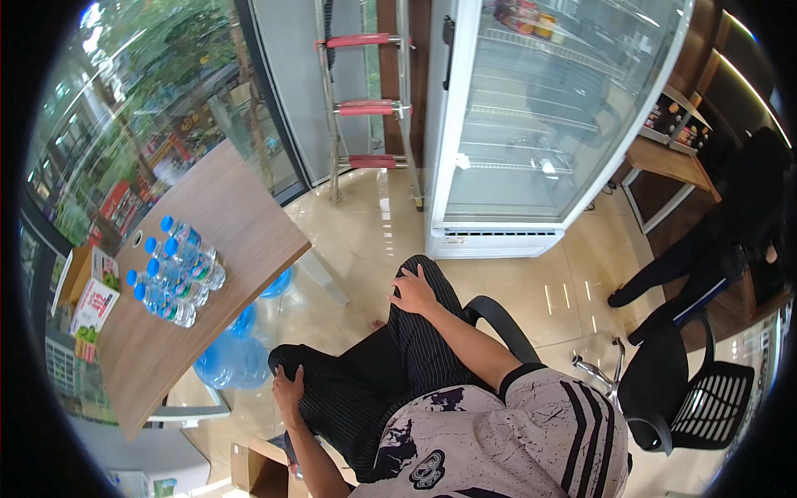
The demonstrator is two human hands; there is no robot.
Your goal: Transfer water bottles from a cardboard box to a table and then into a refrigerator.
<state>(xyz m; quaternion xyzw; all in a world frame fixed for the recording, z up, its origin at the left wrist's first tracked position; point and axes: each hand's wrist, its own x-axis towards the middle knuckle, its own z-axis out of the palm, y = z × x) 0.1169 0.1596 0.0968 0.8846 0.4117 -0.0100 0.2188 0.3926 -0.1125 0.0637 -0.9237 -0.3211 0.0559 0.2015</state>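
Note:
My left hand (288,389) rests on one knee of my dark pinstriped trousers (336,386), at the lower centre-left. Over the other knee lies my right hand (414,291), its fingers spread. Neither hand holds an object. To the left, several water bottles (180,271) with blue caps stand grouped on a wooden desk (230,205). An opened cardboard box (93,292) with printed sides sits at the desk's far left edge. Large blue water jugs (230,361) stand on the floor by the desk.
A glass-door display fridge (498,239) and a ladder (370,109) with red treads stand ahead. At the right, a person (716,243) in dark clothes is near a black mesh office chair (660,386). A cardboard box (261,470) lies at the lower left.

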